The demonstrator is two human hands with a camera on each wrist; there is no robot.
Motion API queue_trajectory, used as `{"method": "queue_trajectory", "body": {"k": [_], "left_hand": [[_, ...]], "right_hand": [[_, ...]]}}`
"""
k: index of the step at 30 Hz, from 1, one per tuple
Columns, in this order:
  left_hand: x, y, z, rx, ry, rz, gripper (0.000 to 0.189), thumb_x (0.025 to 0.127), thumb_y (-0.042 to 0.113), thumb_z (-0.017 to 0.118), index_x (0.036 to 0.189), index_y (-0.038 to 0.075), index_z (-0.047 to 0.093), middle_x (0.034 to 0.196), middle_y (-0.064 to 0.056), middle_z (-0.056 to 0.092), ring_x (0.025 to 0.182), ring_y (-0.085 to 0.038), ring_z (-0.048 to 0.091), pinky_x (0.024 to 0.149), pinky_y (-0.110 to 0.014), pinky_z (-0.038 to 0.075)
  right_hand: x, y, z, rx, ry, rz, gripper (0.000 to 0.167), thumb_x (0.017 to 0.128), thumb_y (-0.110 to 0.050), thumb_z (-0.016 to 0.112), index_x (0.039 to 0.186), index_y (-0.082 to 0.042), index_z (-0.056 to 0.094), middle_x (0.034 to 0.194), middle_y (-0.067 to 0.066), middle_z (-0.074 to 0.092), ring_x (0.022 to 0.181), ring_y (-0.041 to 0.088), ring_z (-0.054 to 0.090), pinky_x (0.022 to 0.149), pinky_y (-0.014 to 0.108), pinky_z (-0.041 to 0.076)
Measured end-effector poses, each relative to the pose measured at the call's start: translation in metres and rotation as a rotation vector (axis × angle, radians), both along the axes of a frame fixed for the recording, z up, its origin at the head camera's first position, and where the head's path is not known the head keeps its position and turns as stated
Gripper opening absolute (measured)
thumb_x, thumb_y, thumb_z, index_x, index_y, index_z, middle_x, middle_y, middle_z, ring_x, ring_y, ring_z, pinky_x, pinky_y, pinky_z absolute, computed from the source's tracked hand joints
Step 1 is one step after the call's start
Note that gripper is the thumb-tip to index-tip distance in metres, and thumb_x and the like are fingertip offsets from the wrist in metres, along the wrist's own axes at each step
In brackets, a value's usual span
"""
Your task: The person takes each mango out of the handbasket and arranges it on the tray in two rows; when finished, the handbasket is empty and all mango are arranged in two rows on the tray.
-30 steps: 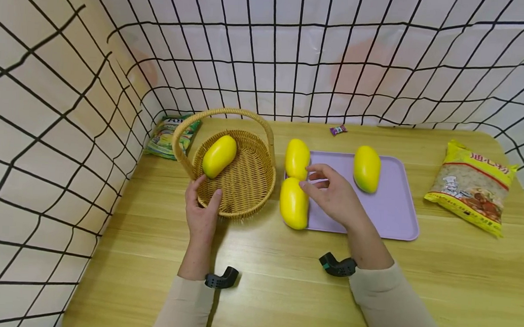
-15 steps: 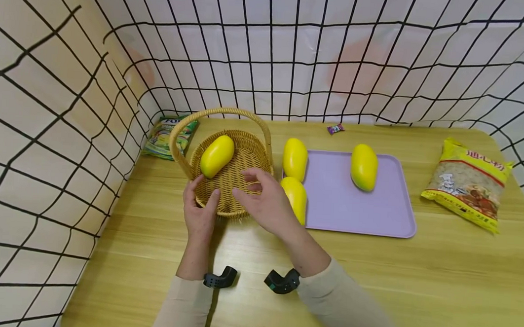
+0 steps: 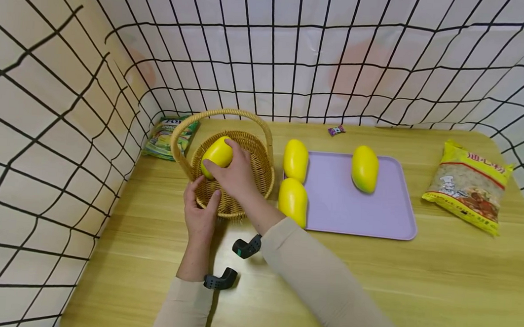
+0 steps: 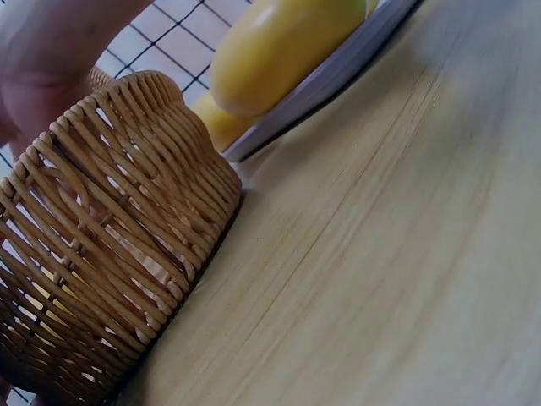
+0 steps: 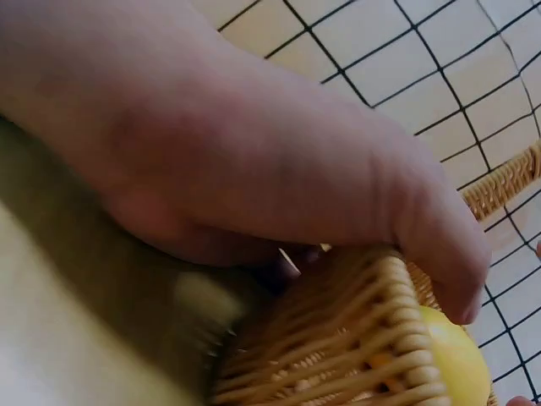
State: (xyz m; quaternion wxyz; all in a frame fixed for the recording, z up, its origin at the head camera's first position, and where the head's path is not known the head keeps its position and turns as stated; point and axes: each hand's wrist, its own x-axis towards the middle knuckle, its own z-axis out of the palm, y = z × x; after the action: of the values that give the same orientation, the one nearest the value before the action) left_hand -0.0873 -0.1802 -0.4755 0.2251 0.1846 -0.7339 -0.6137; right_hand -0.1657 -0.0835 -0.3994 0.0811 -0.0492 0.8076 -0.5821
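A round wicker basket (image 3: 247, 182) with a tall arched handle holds one yellow mango (image 3: 219, 151). My left hand (image 3: 200, 217) grips the basket's near-left rim, with the thumb inside the wall. My right hand (image 3: 236, 174) reaches over the near rim and holds the mango, thumb on its near side and fingers toward its far end. In the right wrist view, the left hand (image 5: 279, 161) hooks its thumb over the rim beside the mango (image 5: 456, 355). The left wrist view shows the basket's woven side (image 4: 110, 228); most of the fingers are hidden there.
Right of the basket lies a lilac tray (image 3: 353, 212), with two mangoes, one far (image 3: 295, 160) and one near (image 3: 293, 202), at its left edge. Another mango (image 3: 365, 169) lies on it. Packets (image 3: 170, 136) (image 3: 470, 186) flank these; a small sweet (image 3: 336, 130) lies behind.
My right hand has moved left from the mangoes beside the tray, across the basket, and taken hold of the mango inside. My left hand stays on the rim.
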Motion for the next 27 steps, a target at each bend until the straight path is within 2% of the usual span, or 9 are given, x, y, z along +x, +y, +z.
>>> {"method": "queue_trajectory", "body": {"k": [6,11,20,27], "left_hand": [[0.000,0.000,0.000,-0.014,0.004,0.001,0.051,0.089,0.017,0.075,0.137,0.012,0.060,0.161,-0.013,0.038,0.156,-0.032,0.024,0.128,-0.054,0.019],[-0.001,0.000,0.000,-0.019,0.002,0.001,0.050,0.089,0.016,0.075,0.137,0.012,0.060,0.161,-0.014,0.038,0.156,-0.032,0.024,0.128,-0.054,0.019],[-0.001,-0.001,-0.001,-0.012,0.022,-0.001,0.051,0.089,0.014,0.075,0.137,0.010,0.060,0.159,-0.014,0.039,0.155,-0.032,0.025,0.128,-0.053,0.020],[-0.001,-0.001,-0.001,-0.013,0.027,-0.009,0.051,0.089,0.014,0.075,0.137,0.008,0.059,0.159,-0.014,0.039,0.155,-0.031,0.025,0.128,-0.053,0.019]], "right_hand": [[-0.021,-0.009,-0.001,0.059,-0.018,-0.025,0.075,0.088,-0.041,0.078,0.153,-0.028,0.042,0.153,0.015,0.040,0.122,0.032,0.057,0.098,0.047,0.055],[-0.032,-0.013,-0.005,0.087,-0.063,-0.036,0.075,0.088,-0.041,0.079,0.153,-0.032,0.042,0.155,0.015,0.038,0.127,0.034,0.053,0.101,0.051,0.052],[-0.040,-0.020,-0.014,0.108,-0.072,-0.053,0.074,0.090,-0.043,0.075,0.155,-0.035,0.039,0.158,0.014,0.035,0.133,0.036,0.049,0.104,0.051,0.051],[-0.043,-0.021,-0.023,0.144,-0.063,-0.065,0.075,0.090,-0.042,0.076,0.155,-0.035,0.040,0.154,0.014,0.040,0.130,0.033,0.052,0.104,0.050,0.050]]}}
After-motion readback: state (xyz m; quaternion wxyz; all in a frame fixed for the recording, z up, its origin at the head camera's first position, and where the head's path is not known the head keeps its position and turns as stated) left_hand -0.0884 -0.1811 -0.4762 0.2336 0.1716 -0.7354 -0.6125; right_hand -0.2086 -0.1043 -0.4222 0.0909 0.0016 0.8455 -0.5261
